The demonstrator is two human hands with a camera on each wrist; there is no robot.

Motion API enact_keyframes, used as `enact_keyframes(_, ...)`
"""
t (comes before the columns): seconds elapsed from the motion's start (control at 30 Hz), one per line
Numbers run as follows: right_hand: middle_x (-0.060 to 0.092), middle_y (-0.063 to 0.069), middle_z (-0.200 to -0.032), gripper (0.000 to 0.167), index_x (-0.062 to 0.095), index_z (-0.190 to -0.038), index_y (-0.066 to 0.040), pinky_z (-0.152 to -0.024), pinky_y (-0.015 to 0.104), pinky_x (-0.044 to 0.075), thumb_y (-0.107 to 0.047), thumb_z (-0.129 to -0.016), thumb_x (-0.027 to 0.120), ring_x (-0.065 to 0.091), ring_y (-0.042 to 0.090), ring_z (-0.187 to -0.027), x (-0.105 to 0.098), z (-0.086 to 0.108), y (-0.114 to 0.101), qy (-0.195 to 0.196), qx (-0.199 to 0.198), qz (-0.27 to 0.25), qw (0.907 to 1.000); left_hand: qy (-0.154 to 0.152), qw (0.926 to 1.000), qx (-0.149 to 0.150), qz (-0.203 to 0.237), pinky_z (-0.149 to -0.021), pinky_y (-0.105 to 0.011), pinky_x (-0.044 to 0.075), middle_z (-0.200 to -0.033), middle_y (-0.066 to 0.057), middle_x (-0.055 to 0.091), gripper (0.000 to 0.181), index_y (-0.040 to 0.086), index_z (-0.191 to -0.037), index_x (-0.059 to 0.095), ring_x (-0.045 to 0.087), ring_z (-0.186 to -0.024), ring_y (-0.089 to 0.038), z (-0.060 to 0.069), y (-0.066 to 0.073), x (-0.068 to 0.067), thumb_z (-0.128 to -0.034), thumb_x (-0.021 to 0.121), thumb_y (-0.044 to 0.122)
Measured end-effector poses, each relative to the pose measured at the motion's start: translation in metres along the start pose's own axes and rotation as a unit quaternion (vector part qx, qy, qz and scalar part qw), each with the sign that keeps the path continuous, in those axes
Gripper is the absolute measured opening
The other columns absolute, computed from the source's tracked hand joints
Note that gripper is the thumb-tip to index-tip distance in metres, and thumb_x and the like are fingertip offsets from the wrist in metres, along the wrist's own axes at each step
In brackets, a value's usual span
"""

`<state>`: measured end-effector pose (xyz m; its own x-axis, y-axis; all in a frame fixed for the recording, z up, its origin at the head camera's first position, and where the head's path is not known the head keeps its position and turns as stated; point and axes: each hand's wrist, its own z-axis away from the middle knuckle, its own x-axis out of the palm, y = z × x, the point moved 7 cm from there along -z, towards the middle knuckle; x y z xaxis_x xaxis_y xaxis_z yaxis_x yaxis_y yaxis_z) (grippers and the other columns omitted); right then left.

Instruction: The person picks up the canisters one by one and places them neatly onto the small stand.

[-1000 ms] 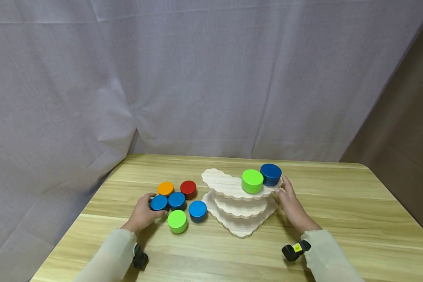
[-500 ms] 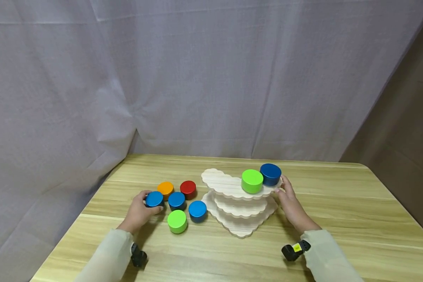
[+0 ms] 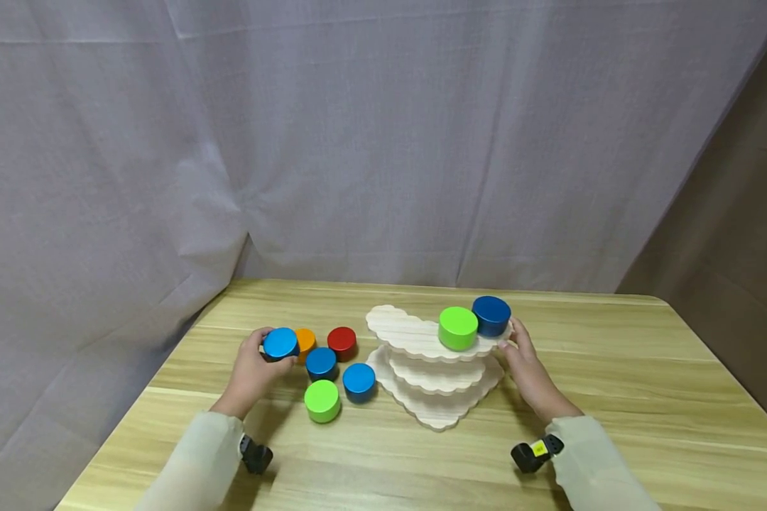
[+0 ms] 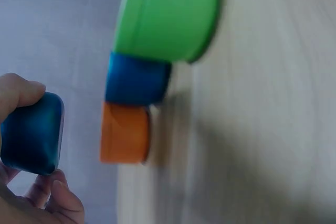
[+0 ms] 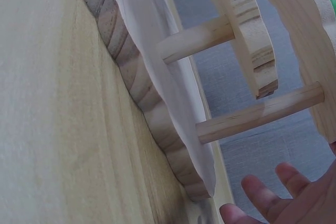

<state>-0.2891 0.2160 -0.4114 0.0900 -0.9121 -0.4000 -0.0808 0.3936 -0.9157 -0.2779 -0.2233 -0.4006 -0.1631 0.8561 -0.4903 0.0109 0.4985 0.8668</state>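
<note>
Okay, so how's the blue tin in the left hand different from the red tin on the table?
The held blue tin is bright blue, while the red tin is deep red. The left hand grips the held blue tin, while no hand touches the red tin. The held blue tin is raised off the table, while the red tin stands on it. Both are short, round and flat-topped.

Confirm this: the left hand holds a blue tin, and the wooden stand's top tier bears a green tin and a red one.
Not red: the head view shows a dark blue tin beside the green tin on the wooden stand's top tier. The left hand does hold a blue tin.
</note>
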Motion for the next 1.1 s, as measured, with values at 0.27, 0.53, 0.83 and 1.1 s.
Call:
enact_keyframes(0.27,0.002,0.029,-0.155,0.064,-0.011,-0.154,-0.018,-0.104,0.074,0.015,-0.033,-0.104,0.027,0.007,0.053,-0.140,0.000,0.000,0.000,-0.007,0.008,0.007,0.9999,-0.010,0.9998,0.004,0.017,-0.102,-0.051,0.040,-0.135,-0.024,0.036,0.064,-0.004,-0.135,0.040,0.041,-0.118,-0.037,0.000,0.024,0.017,-0.0814,0.073,0.011)
enact_keyframes(0.53,0.001,0.029,-0.155,0.065,-0.013,-0.154,-0.020,-0.104,0.073,0.015,-0.035,-0.104,0.026,0.007,0.053,-0.140,0.002,0.001,-0.001,-0.012,0.017,0.004,0.9998,-0.012,0.9986,0.042,0.028,-0.099,-0.052,0.041,-0.129,-0.024,0.041,0.062,-0.003,-0.131,0.045,0.045,-0.116,-0.037,0.006,0.056,0.039,-0.0775,0.074,0.010)
enact_keyframes(0.83,0.000,0.029,-0.155,0.064,-0.011,-0.154,-0.020,-0.104,0.073,0.015,-0.033,-0.104,0.027,0.007,0.053,-0.140,0.002,0.001,0.000,-0.009,0.005,-0.006,0.9999,-0.003,0.9978,0.059,0.031,-0.096,-0.049,0.045,-0.129,-0.019,0.042,0.063,0.002,-0.131,0.047,0.048,-0.112,-0.033,0.011,0.086,0.060,-0.0762,0.075,0.013)
enact_keyframes(1.1,-0.002,0.028,-0.155,0.063,-0.011,-0.154,-0.021,-0.103,0.074,0.015,-0.033,-0.104,0.026,0.006,0.053,-0.140,0.003,0.003,-0.002,-0.010,0.005,-0.007,0.9999,0.002,0.9952,0.095,0.024,-0.094,-0.050,0.044,-0.126,-0.018,0.043,0.062,0.003,-0.130,0.049,0.049,-0.109,-0.033,0.018,0.112,0.075,-0.0749,0.076,0.013)
